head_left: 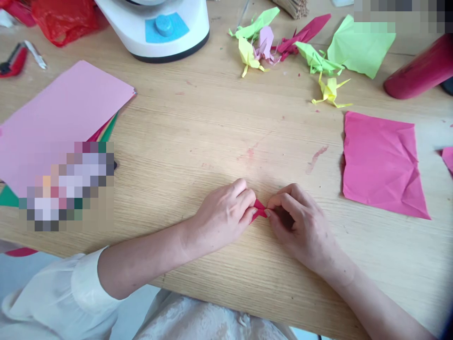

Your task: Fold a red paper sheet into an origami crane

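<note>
Folded deep-pink paper piece (260,206): one, small, mostly covered by fingers; located between the two hands, toward the near edge of the wooden table (177,141). Whether it touches the tabletop cannot be told.

Left hand (226,212): fingers curled, grasping the left part of the piece between thumb and forefinger. White sleeve (90,274) on the forearm.

Right hand (306,226): thumb and forefinger pinching the narrow right end; the fingertips of both hands are near each other.

Pink square sheet (382,165): creased, lying flat, to the right of the right hand.

Origami figures, grouped well away from the near edge: light-green (260,23), pale-yellow (248,54), lilac (265,42), dark-pink (304,35), second light-green (316,57); bright-yellow (331,91), nearest the pink square sheet.

Light-green sheet (361,47): creased, just beside the group.

Red cylinder (421,68): smooth, right of the light-green sheet.

Stack of coloured paper (74,101): lilac-pink on top, green and red edges showing, toward the table's left side.

White appliance (123,21): blue knob (163,26) on its front.

Red plastic bag (65,21): crumpled, left of the appliance.
</note>
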The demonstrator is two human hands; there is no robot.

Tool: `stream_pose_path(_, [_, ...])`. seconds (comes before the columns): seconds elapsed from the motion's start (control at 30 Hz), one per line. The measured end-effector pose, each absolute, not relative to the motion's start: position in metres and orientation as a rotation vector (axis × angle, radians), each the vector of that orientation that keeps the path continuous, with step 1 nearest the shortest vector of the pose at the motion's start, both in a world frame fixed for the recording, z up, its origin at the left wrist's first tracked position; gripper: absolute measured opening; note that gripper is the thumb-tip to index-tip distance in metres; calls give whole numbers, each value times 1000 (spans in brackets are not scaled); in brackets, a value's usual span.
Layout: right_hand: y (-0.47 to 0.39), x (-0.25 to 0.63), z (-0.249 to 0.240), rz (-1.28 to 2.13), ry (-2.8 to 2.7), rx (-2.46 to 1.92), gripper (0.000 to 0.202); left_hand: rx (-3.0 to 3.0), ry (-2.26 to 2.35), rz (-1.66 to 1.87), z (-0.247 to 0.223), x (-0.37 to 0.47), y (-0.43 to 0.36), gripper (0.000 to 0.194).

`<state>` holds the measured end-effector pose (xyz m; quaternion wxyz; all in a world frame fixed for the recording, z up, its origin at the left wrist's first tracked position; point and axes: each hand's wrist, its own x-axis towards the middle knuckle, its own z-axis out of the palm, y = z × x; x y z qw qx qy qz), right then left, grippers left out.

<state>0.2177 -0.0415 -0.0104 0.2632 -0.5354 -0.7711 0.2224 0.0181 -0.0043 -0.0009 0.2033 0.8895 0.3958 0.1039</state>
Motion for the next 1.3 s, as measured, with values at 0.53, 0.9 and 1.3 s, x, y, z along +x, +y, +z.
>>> stream_pose_path(0.53, [-44,215,-11,580,-2065,-1519,6,2498,1169,199,1,22,-3,9])
stream_pose_path(0.9, [-75,220,-16,96,-2507,-1370,46,2504,1154,188,-3,22,0,13])
stream_pose_path(1.3, [-82,219,-29,-254,-2496,-1321,52,2636,1196,265,-9,27,-10,22])
